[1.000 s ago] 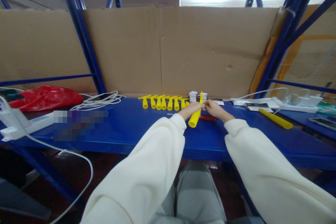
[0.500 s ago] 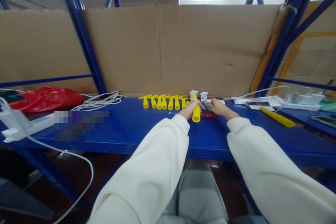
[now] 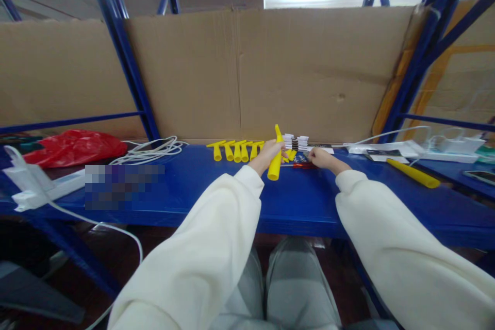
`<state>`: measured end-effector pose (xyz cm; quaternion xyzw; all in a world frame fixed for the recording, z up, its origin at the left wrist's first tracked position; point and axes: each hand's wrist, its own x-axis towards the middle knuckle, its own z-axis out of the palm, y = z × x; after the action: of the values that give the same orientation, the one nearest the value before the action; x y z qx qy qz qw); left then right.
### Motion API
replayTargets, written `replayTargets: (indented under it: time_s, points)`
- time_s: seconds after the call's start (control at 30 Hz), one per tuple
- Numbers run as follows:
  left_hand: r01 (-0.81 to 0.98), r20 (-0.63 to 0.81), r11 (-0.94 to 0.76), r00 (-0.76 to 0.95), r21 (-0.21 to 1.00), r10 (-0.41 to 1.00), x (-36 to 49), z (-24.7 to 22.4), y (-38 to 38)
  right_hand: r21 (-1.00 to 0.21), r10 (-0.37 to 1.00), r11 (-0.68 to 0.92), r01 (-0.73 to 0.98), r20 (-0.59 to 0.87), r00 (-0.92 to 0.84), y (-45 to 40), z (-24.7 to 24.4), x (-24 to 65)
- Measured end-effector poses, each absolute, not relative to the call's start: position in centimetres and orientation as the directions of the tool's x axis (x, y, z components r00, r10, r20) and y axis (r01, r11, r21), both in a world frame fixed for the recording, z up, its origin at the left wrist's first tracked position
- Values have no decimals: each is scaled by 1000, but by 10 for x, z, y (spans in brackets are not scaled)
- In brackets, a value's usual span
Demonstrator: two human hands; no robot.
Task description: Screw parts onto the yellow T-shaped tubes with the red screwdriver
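My left hand (image 3: 265,154) is wrapped round a yellow tapered tube (image 3: 274,166), whose wide open end faces me and whose narrow end points up and away. To its right, my right hand (image 3: 320,158) is closed near the table top, beside a red-handled tool (image 3: 303,165). Whatever its fingers hold is too small or hidden to make out. Several similar yellow tubes (image 3: 244,151) lie in a row to the left of my left hand. Between the hands are small yellow pieces (image 3: 291,155), and behind them stand stacks of white pieces (image 3: 296,142).
Another yellow tube (image 3: 413,173) lies at the right on the blue table (image 3: 216,191). White power strips (image 3: 444,152) and cables sit at both ends. A red plastic bag (image 3: 77,147) and coiled white cable (image 3: 154,150) are at the left. A cardboard wall (image 3: 294,72) closes off the back.
My left hand has moved left with the yellow tube, which now tilts more upright. The right hand stays near its place; the greyish thing seen at its fingers earlier is no longer visible.
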<state>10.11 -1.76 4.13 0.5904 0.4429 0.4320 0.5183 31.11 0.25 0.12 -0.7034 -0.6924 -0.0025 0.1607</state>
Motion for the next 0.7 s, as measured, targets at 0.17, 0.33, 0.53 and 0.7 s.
replayTargets:
  time_s: [0.17, 0.33, 0.53, 0.7]
  points:
    - [216, 275, -295, 121, 931, 954, 56, 37, -14, -194, 980, -1, 981, 194, 39, 9, 5, 306]
    - [224, 389, -390, 52, 893, 920, 34, 22, -10, -162, 970, -99, 982, 206, 132, 17, 7, 296]
    - [300, 392, -407, 112, 862, 913, 35, 10, -9, -220, 923, -125, 967, 333, 195, 17, 4, 297]
    - [306, 374, -372, 53, 877, 926, 35, 9, -12, -366, 921, 99, 925, 386, 54, 6, 6, 313]
